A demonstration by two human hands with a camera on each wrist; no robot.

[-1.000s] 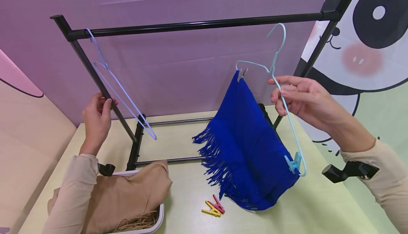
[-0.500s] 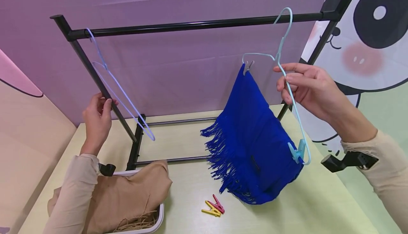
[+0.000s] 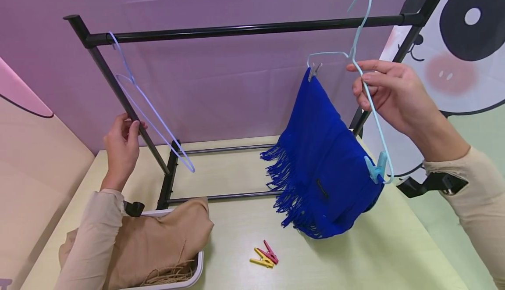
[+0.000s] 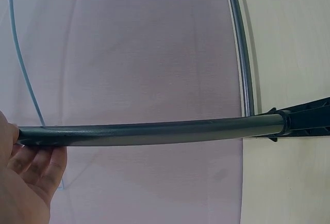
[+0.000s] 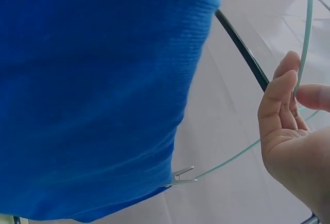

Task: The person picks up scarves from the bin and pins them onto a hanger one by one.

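My right hand (image 3: pixel 394 92) pinches the side wire of a light teal hanger (image 3: pixel 376 119), whose hook rises above the rack's top bar at the right. From that hanger hangs a blue fringed scarf (image 3: pixel 327 162), held by a grey clothespin (image 3: pixel 314 71) at the far corner and a light blue clothespin (image 3: pixel 377 167) at the near one. The right wrist view shows thumb and fingers on the wire (image 5: pixel 305 43). My left hand (image 3: pixel 122 149) grips the left upright (image 3: pixel 114 86) of the black rack; in the left wrist view its fingers (image 4: pixel 54 170) curl under the tube (image 4: pixel 144 132).
A lilac hanger (image 3: pixel 151 105) hangs at the left end of the top bar (image 3: pixel 236 30). Yellow (image 3: pixel 261 262) and red clothespins (image 3: pixel 269 253) lie on the table. A white tray (image 3: pixel 200 268) with brown cloth (image 3: pixel 161 241) stands at the front left.
My right hand has lifted the hanger and scarf up and slightly right, so the hook went from below the top bar's upper edge to above it. My left hand stays on the upright.
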